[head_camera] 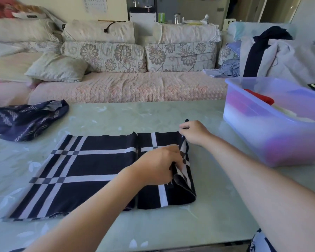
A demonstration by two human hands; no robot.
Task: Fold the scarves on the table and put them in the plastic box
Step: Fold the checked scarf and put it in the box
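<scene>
On table (pixel 135 115): one plastic box (pixel 262 139), two scarves; left hand (pixel 158 164), right hand (pixel 195 132) each pinch checked scarf (pixel 91 164); crumpled scarf (pixel 27 119) apart.

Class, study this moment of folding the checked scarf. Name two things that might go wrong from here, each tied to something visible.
1. The left hand and right hand grip the checked scarf only at its right end, where the layers look uneven, so the fold may land skewed.
2. The plastic box already holds a red cloth, so a loose fold might sit badly.
</scene>
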